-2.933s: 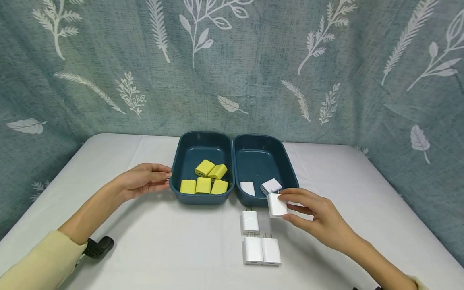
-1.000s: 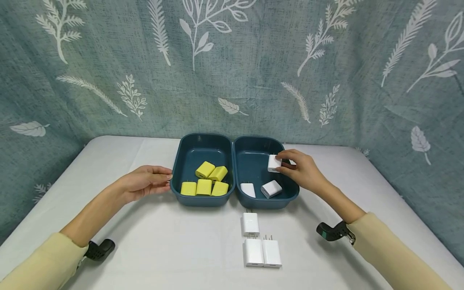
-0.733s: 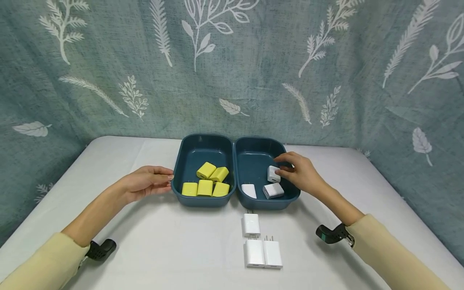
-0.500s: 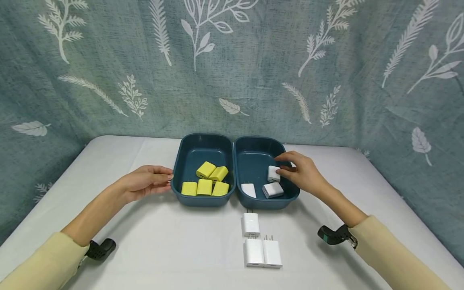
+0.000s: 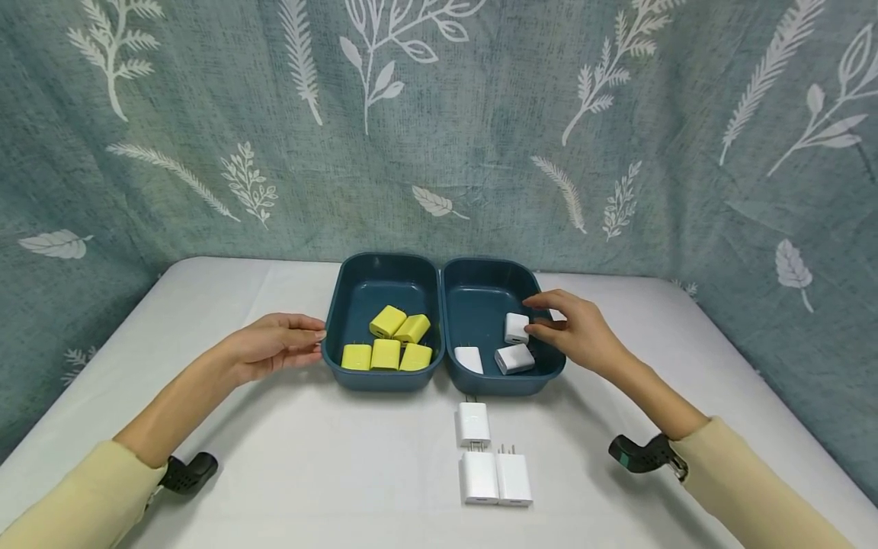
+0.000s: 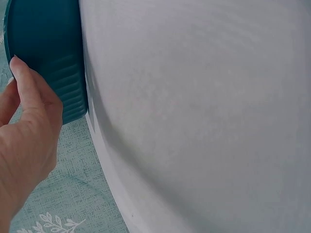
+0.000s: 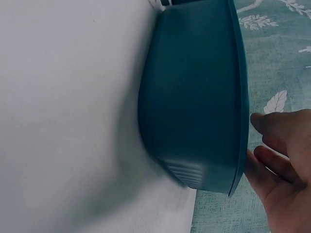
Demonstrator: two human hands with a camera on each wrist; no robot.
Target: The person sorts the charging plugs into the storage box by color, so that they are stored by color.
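Observation:
My right hand (image 5: 575, 329) hangs over the right side of the right dark-blue bin (image 5: 480, 301), fingers spread apart. Its thumb tip is right at a white charger plug (image 5: 515, 328) inside; the index finger is clear of it. Two more white charger plugs (image 5: 514, 358) lie nearer the bin's front. In the right wrist view, the bin's wall (image 7: 194, 97) hides the plugs. My left hand (image 5: 277, 343) touches the outer left side of the left dark-blue bin (image 5: 373, 379), fingers nearly straight. The left wrist view shows the fingertips at that bin's rim (image 6: 7, 39).
Several yellow charger plugs (image 5: 386, 354) lie in the left bin. On the white-covered table (image 5: 329, 465), three white charger plugs sit before the right bin, one of them (image 5: 474, 424) behind a side-by-side pair. A patterned curtain (image 5: 494, 137) stands behind the bins.
My right hand carried a white charger plug from before the right bin into it, set it down behind the others, and let go. My left hand stayed at the left bin.

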